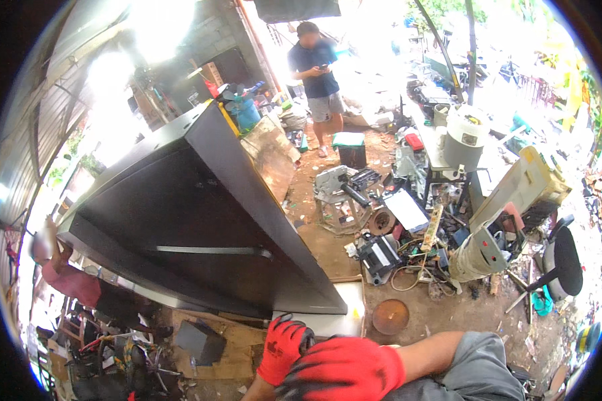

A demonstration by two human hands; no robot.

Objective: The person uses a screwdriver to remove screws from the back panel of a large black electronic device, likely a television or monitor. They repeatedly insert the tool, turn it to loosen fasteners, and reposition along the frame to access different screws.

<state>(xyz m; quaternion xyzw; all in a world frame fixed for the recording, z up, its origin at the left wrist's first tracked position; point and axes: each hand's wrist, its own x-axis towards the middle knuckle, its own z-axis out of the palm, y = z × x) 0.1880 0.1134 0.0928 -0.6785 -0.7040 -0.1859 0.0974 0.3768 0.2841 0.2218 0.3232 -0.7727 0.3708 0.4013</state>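
Cabinet (214, 207), big and dark, in one piece at left; I judge the handling part-way.
No panel looks detached; what remains I can't settle, nor whether it stands upright or tilted. Left hand (281, 347), red-gloved, is at its near lower edge, fingers partly curled, contact and grip unclear to me. Right hand (354, 364) shows in front, fingers hidden, so I can't tell its grip. Co-worker (73, 281), far left, has arms raised beside the cabinet.
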